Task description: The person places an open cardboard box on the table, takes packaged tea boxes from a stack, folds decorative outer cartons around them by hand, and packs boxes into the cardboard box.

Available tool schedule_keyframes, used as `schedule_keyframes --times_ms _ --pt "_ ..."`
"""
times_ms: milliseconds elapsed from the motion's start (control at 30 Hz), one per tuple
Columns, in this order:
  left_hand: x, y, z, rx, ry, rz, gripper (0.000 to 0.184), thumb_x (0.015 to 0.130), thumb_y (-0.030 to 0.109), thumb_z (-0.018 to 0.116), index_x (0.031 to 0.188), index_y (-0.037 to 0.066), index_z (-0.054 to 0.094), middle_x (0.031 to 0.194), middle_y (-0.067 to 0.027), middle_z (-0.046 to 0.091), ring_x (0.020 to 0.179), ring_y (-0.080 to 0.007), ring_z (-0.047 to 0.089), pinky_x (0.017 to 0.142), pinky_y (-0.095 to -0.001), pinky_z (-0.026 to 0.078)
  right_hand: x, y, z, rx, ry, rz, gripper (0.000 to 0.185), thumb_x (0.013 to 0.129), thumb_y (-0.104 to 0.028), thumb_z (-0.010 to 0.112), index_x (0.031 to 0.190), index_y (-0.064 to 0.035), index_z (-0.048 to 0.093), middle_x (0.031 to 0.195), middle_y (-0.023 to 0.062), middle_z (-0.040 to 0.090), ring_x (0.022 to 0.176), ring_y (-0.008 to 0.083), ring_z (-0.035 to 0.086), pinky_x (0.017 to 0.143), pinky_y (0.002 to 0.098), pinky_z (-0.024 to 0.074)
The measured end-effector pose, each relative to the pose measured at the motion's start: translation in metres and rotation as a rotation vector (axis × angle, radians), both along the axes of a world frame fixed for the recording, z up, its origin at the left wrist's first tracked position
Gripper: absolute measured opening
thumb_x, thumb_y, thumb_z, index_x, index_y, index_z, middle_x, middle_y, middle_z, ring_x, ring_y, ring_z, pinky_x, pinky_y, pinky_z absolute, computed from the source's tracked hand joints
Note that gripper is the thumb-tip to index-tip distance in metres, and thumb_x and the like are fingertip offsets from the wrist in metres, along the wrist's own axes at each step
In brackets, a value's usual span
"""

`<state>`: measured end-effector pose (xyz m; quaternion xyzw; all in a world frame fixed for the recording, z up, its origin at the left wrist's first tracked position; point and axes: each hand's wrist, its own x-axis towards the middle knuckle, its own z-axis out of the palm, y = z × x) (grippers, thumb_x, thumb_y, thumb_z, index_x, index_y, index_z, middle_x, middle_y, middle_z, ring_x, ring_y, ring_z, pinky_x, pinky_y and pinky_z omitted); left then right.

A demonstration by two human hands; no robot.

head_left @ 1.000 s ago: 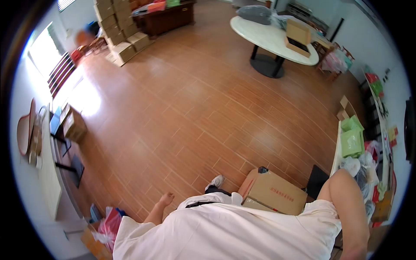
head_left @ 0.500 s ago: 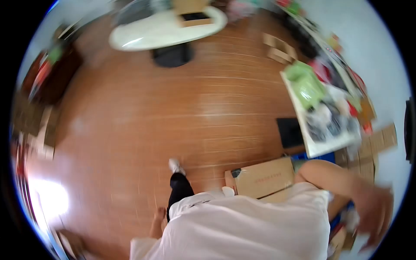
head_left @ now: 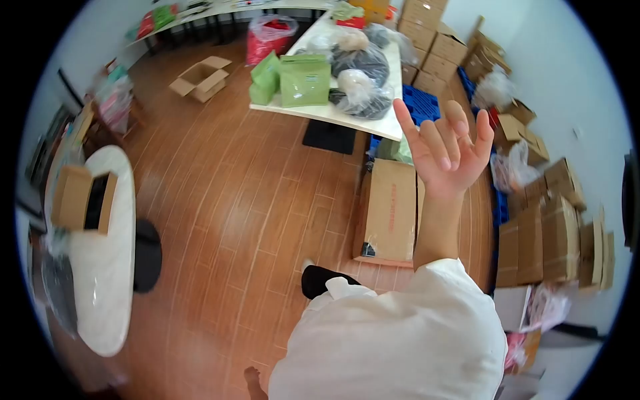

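Observation:
My right hand [head_left: 448, 150] is raised in front of me, palm towards the camera. Its outer digits stretch up and apart while the middle ones bend forward, and it holds nothing. Beyond it in the view lies a long taped cardboard box [head_left: 393, 210] with red print, on the floor beside my leg; hand and box look apart. Low in the view, my left hand [head_left: 252, 375] hangs beside my white shirt, small and dim. Its fingers are too unclear to read, and I see nothing in it.
A white table [head_left: 260, 107] carries green pouches [head_left: 305, 81] and bagged items. Stacked cartons [head_left: 533, 243] and blue pallets [head_left: 420, 105] line the right wall. An oval table [head_left: 110, 280] with an open box [head_left: 72, 199] stands left. Another open carton [head_left: 201, 78] sits on the floor.
The view has turned to the right, so the oval table now shows at left and the stacked cartons at right. My right hand has risen from low right to ahead of me.

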<state>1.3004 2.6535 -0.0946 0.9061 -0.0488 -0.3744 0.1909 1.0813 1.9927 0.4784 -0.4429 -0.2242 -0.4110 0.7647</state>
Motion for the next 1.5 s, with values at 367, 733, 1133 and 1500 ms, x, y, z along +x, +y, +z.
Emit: schedule_keyframes --times_ms 367,733,1133,1500 --pt "0.253 -0.273 0.081 -0.228 -0.024 -0.103 0.042 0.092 0.03 0.047 0.119 -0.002 0.055 0.113 -0.0151 0.061 0.101 -0.0258 0.058 0.087 -0.0382 0.045 0.204 -0.157 -0.025 0.056 0.015 -0.118 0.041 0.096 -0.037 0.028 0.084 -0.0072 0.054 0.045 -0.0002 0.039 0.048 0.0141 0.044 0.078 0.0356 0.0472" --pt "0.366 -0.371 0.011 -0.059 0.251 -0.036 0.042 0.093 0.031 0.047 0.119 -0.001 0.055 0.117 -0.0156 0.06 0.105 -0.0259 0.057 0.091 -0.0371 0.043 0.486 -0.241 -0.124 0.066 0.991 -0.383 0.025 0.093 -0.024 0.049 0.082 -0.0036 0.059 0.055 -0.0032 0.04 0.049 0.0043 0.031 0.046 0.02 0.0206" --pt "0.737 -0.638 0.046 -0.398 0.229 0.311 0.036 0.093 0.027 0.049 0.115 0.0 0.056 0.115 -0.0159 0.06 0.105 -0.0254 0.057 0.091 -0.0352 0.043 0.733 -0.374 -0.287 -1.015 1.736 -0.7 0.032 0.087 -0.034 0.055 0.098 -0.0052 0.06 0.082 0.0168 0.066 0.079 0.0337 0.064 0.068 0.0437 0.0497" --pt "0.934 -0.937 0.022 -0.446 -0.119 -0.458 0.024 0.093 0.026 0.047 0.102 0.006 0.058 0.097 -0.0138 0.065 0.093 -0.0261 0.061 0.081 -0.0352 0.047 0.848 -0.558 -0.39 -1.007 2.101 -0.445 0.042 0.086 -0.041 0.052 0.105 -0.0033 0.056 0.091 0.0232 0.065 0.091 0.0383 0.063 0.077 0.0495 0.0497"
